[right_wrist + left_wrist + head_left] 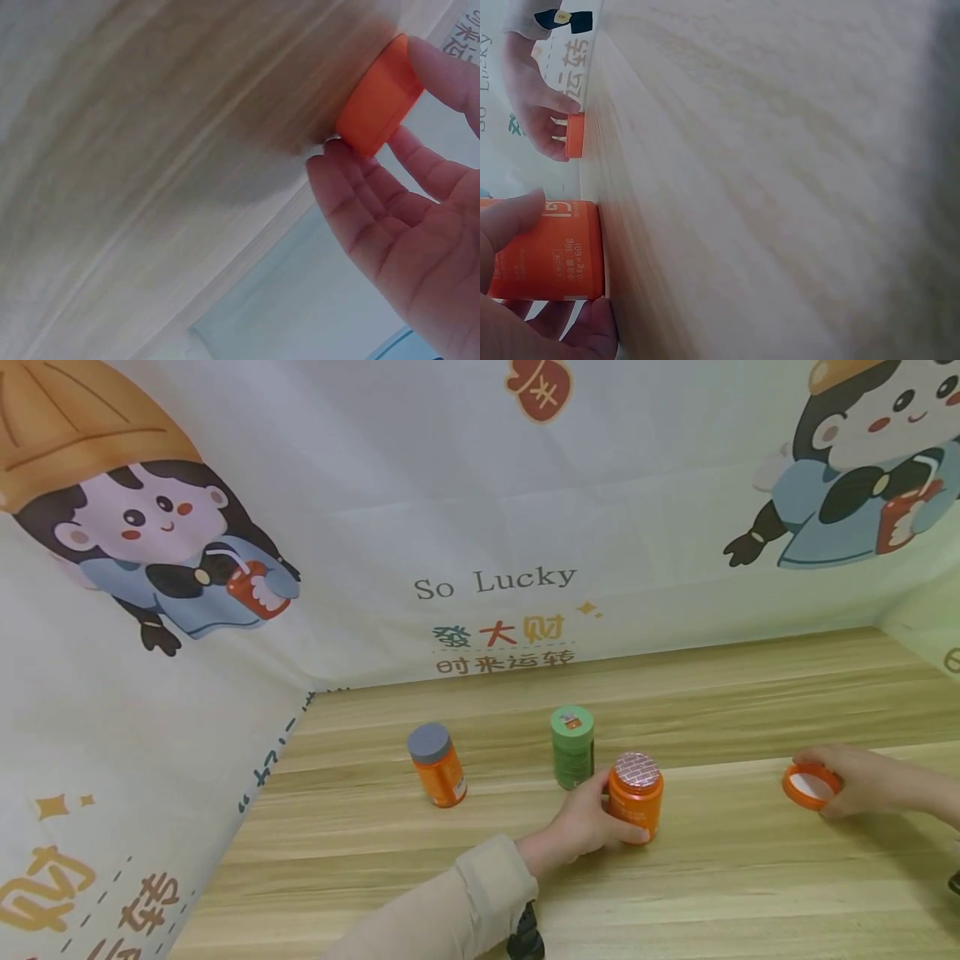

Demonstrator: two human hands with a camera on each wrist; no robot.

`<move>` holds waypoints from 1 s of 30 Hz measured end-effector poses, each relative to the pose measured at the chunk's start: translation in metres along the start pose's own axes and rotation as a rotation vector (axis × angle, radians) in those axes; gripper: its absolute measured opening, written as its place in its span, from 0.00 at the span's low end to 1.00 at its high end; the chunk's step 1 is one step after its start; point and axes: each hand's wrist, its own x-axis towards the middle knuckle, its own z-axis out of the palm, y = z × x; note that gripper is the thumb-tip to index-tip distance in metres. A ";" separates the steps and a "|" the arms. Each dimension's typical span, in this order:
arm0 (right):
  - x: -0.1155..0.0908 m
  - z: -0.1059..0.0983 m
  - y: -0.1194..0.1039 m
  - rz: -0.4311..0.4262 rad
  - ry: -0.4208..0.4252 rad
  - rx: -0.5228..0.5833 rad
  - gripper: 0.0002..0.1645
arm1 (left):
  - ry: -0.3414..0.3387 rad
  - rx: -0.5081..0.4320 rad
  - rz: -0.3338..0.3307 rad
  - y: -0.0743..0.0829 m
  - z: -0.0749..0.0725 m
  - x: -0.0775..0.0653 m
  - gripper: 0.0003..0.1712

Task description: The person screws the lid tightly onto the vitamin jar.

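An orange bottle point(636, 806) without its cap stands on the wooden table, a brick-patterned seal point(637, 771) across its mouth. My left hand point(581, 827) grips it from the left side, thumb on the near face; in the left wrist view the bottle point(551, 259) shows white print. Off to the right, my right hand point(862, 781) pinches an orange cap point(808, 787), its white inside facing up, at the tabletop. The right wrist view shows thumb and fingers of the right hand point(420, 225) around the cap's edge point(379, 101).
Behind the left hand stands a green bottle point(573, 752) with a green lid. Farther left is another orange bottle point(441, 772), capped in grey. A printed white cloth point(375, 510) rises at the table's back and left sides.
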 end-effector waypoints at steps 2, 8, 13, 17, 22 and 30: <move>0.001 0.000 0.001 -0.005 0.001 -0.014 0.38 | -0.006 0.008 0.006 0.000 0.000 0.000 0.38; 0.001 -0.002 0.001 -0.009 -0.001 -0.026 0.36 | -0.024 0.012 0.009 -0.001 -0.002 0.000 0.37; 0.002 -0.004 0.000 0.000 -0.008 -0.024 0.35 | -0.024 0.019 -0.009 -0.001 -0.003 0.001 0.36; 0.004 -0.007 0.000 0.024 0.012 -0.053 0.34 | -0.023 0.027 -0.013 -0.001 -0.003 0.000 0.36; 0.011 -0.016 -0.008 0.034 0.037 -0.013 0.34 | -0.024 0.026 -0.015 -0.001 -0.003 0.000 0.35; 0.027 -0.031 -0.052 -0.060 0.118 0.028 0.33 | -0.020 0.021 -0.027 -0.003 -0.003 0.002 0.35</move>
